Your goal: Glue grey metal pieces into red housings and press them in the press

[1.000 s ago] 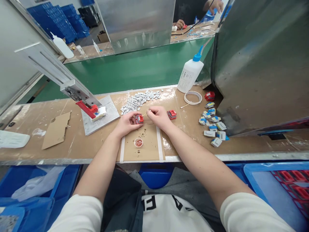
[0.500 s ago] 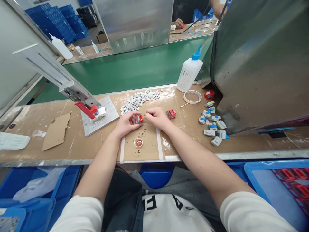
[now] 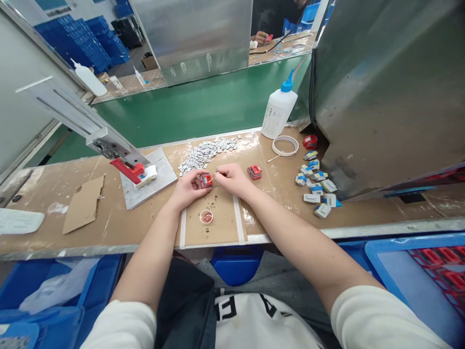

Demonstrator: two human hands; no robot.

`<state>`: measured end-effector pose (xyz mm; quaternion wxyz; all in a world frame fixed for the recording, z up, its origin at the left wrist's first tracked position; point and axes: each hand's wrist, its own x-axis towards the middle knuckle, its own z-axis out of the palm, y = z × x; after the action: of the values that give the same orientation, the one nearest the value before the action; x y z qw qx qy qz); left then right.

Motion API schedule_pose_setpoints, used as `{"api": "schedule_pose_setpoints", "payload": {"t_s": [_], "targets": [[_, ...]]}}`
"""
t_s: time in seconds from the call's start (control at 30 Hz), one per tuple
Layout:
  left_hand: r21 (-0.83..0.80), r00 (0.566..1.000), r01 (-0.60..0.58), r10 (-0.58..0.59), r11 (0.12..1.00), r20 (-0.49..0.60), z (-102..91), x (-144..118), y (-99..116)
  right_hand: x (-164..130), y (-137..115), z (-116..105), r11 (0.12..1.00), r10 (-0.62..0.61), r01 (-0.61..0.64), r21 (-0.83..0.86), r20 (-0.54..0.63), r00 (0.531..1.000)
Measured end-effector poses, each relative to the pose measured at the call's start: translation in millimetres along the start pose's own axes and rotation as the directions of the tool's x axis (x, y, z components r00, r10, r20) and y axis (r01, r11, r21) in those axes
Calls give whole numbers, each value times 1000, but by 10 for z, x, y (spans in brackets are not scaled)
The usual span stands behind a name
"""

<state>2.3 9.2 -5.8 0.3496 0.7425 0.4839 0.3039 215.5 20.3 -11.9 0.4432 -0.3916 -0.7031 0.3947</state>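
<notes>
My left hand (image 3: 189, 188) is closed around a small red and grey plastic block (image 3: 206, 181), holding it just above the board. Close on its right, my right hand (image 3: 232, 178) pinches a thin stick, apparently a cotton swab (image 3: 212, 179), with its tip at the block's side. My fingers hide most of the stick. A second red and grey block (image 3: 255, 171) sits to the right of my right hand. Below the hands stands a small clear cup (image 3: 206, 216) with reddish liquid, among dark specks on the taped brown sheet (image 3: 221, 230).
Small grey pieces (image 3: 207, 154) are heaped behind my hands. To the left stands a metal fixture (image 3: 109, 140) with a red part. On the right are a bottle (image 3: 279, 112), a tape roll (image 3: 285, 146), a loose swab (image 3: 273, 158) and several grey-blue blocks (image 3: 317, 188). Another person's hand (image 3: 260, 38) shows behind.
The camera view has shifted slightly, so the bench appears a little left. Both hands keep their hold, with the stick still at the block.
</notes>
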Motion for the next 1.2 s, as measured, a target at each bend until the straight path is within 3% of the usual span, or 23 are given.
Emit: {"api": "schedule_pose_setpoints", "payload": {"t_s": [0.63, 0.97, 1.07, 1.13, 1.2], "targets": [[-14, 1000, -4, 4, 1000, -8, 2, 8, 6, -8, -18, -3, 1000, 3, -3, 7, -1, 1000], [-36, 1000, 24, -24, 999, -9, -4, 18, -6, -3, -42, -35, 1000, 7, -7, 6, -59, 998], [-106, 996, 79, -83, 991, -40, -12, 28, -38, -54, -126, -66, 991, -81, 64, 116, 152, 985], [-172, 993, 91, -103, 981, -57, -21, 38, -60, -114, -176, -61, 983, -153, 98, 158, 393, 907], [-214, 993, 79, -95, 974, -64, -31, 52, -70, -179, -219, -30, 983, -183, 153, 99, 561, 807]]}}
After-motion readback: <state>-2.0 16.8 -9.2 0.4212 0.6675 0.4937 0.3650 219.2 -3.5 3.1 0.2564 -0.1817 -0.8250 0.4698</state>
